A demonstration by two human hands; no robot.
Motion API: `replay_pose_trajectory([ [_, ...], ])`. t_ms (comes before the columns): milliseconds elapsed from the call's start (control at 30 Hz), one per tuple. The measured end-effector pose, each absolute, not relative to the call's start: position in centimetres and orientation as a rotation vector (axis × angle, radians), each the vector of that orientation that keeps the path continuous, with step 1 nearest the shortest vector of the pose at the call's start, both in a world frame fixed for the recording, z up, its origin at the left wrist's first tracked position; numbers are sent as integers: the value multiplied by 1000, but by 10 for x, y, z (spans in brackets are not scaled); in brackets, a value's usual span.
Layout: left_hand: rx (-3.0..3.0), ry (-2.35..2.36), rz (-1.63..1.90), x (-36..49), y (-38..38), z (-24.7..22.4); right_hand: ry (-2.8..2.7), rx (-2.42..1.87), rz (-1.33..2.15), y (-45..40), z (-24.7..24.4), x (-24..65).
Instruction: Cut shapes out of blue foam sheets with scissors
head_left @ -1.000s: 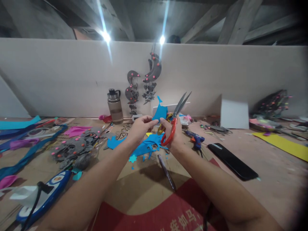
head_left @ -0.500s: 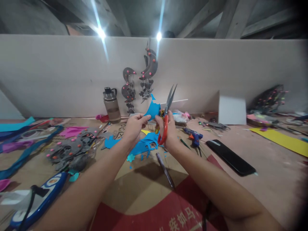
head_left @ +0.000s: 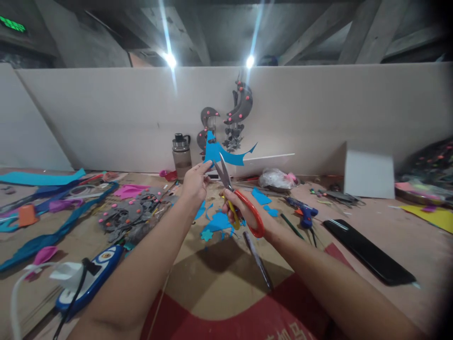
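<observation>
My left hand pinches the lower left corner of a blue sheet piece with jagged, curved edges, raised above the table. My right hand grips scissors with red and yellow handles. Their blades are parted and point up and left, close to the lower edge of the sheet beside my left fingers; whether they touch it I cannot tell. Beneath my hands, blue scraps and a small teal flower shape lie on cardboard. A pen lies below my right hand.
A bottle stands at the back, beside grey moon ornaments on the white partition. To the right are a blue glue gun and a black phone. Felt pieces and a blue-white power strip lie left.
The blue sheet has spread out to the right from my left hand. My right hand has lowered and turned the scissors, tipping the blades leftward toward the sheet. The view has shifted left.
</observation>
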State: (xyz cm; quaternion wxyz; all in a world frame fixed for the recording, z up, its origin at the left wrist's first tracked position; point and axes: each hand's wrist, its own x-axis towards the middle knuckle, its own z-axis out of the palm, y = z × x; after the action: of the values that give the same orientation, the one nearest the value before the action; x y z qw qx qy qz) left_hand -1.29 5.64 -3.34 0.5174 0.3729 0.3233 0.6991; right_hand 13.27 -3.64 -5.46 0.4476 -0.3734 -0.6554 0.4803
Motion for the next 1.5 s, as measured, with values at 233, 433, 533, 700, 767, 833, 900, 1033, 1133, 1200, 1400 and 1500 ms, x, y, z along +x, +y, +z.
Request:
replay_pose_trajectory([
  [233,798,691,1738,-13,59,-36,-1621,-963,1200,-36,-57,133],
  [433,751,724,1752,-12,56,-34,-1634,-1015,1168,-36,-56,131],
  [533,759,743,1759,-12,55,-34,-1594,-1013,1221,-35,-58,130],
  [700,737,766,1764,-11,55,-34,-1609,-1003,1206,-37,-55,130],
  [767,733,755,1761,-11,55,-34,-1582,-1009,1225,-39,-54,130],
  [833,733,733,1760,-11,56,-35,-1561,-1023,1248,-39,-53,129],
  [900,728,720,1761,-11,55,-35,-1547,-1031,1268,-38,-54,129],
  [1033,737,744,1762,-9,53,-33,-1559,-1018,1262,-36,-56,129],
  [1133,768,747,1748,-7,51,-32,-1604,-1021,1190,-35,-57,130],
  [1200,786,740,1740,-6,51,-32,-1625,-1024,1149,-35,-57,131],
  [1400,863,754,1703,-2,51,-33,-1631,-1051,1057,-25,-60,139],
  [1500,881,746,1671,-1,49,-30,-1664,-1055,1003,-19,-62,144],
])
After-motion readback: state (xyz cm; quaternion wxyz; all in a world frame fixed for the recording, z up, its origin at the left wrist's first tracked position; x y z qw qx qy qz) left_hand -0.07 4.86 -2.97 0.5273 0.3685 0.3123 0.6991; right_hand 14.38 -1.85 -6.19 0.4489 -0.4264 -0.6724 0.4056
